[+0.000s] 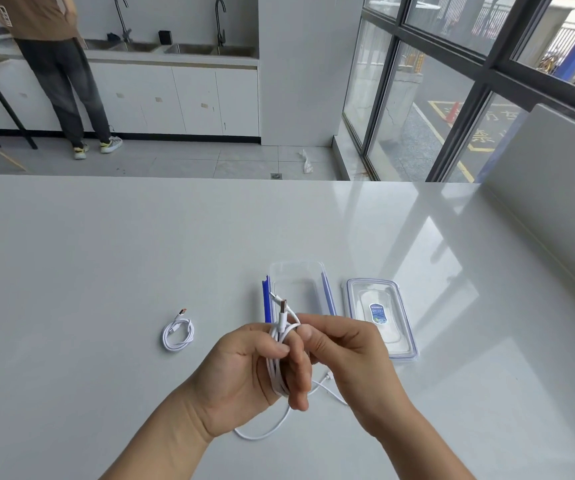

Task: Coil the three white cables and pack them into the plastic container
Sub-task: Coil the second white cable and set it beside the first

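Our left hand [244, 368] grips the half-wound white cable [276, 374] looped round its curled fingers while our right hand [344, 355] pinches a strand near the plug, with the open plastic container [299, 271] at twelve o'clock from the hands, its lid [404, 317] at two, and a coiled cable [177, 332] at ten.

On my feed, the thin white rubbery cable [280, 365] bunched in the left hand [244, 368] is plain white along its length, with a silvery metal plug tip. The small coiled white cable [178, 336] lying on the table is white too, but its plug shows orange inside. The glossy flat table top [106, 254] reads pale grey-white with no pattern. I see the clear rectangular plastic container [296, 282] carrying deep blue clips on its long sides. The clear flat plastic lid [379, 296] has a blue rim line and a blue label with pale print in its middle.
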